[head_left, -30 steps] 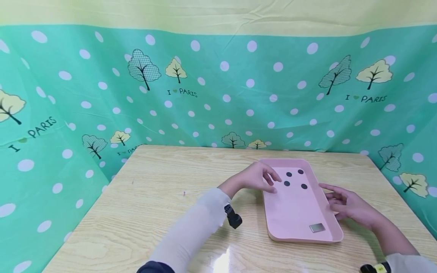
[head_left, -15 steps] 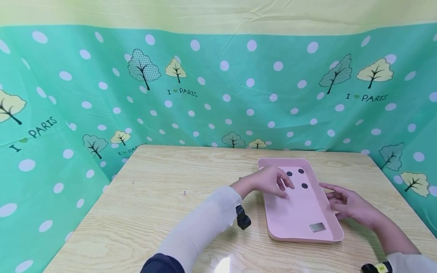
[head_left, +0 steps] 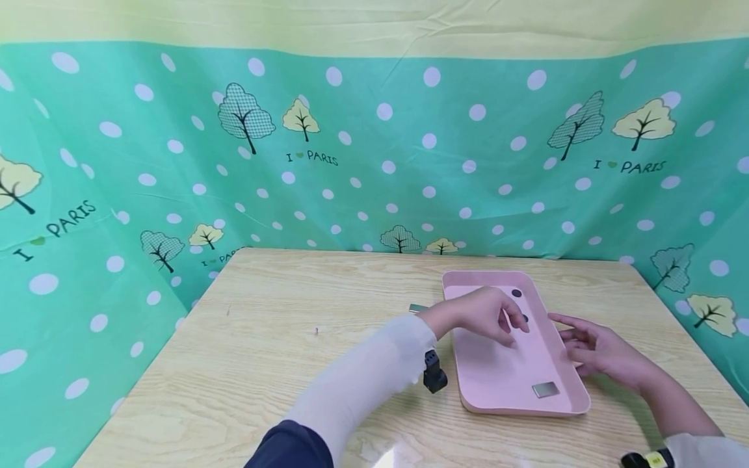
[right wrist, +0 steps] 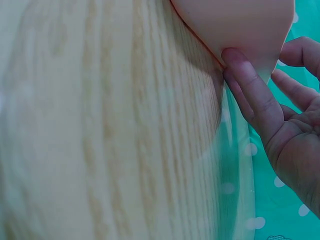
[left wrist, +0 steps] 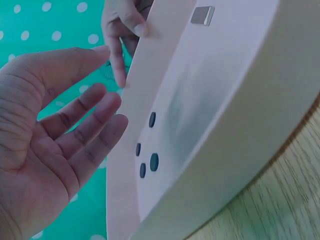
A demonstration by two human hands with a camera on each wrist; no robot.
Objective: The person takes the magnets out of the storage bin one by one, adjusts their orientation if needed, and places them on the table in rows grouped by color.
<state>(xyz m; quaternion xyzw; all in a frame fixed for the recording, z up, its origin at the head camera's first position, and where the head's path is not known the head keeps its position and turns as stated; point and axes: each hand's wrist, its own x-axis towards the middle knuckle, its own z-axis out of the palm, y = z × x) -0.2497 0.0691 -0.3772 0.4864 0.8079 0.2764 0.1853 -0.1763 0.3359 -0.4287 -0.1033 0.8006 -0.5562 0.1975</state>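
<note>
A pink tray (head_left: 497, 377) lies on the table, its long side running away from me. Inside at the far end are several small black discs (left wrist: 154, 162), some covered by my left hand in the head view. A flat silver rectangular piece (head_left: 545, 389) rests in the near right corner. My left hand (head_left: 486, 315) hangs over the tray's middle, fingers loosely bent and thumb apart, holding nothing. My right hand (head_left: 603, 351) touches the tray's right outer wall. Its thumb (right wrist: 240, 62) lies against the wall with the fingers (right wrist: 300, 52) spread along it.
Just left of the tray, a second silver piece (head_left: 418, 308) shows partly behind my left wrist. A tiny dark speck (head_left: 316, 331) is on the wooden table (head_left: 263, 364). A green dotted curtain (head_left: 351, 156) hangs behind and along both sides.
My left hand has moved right from the tray's left side to over its middle, covering more of the discs and uncovering the silver piece on the table. My right hand stays at the tray wall.
</note>
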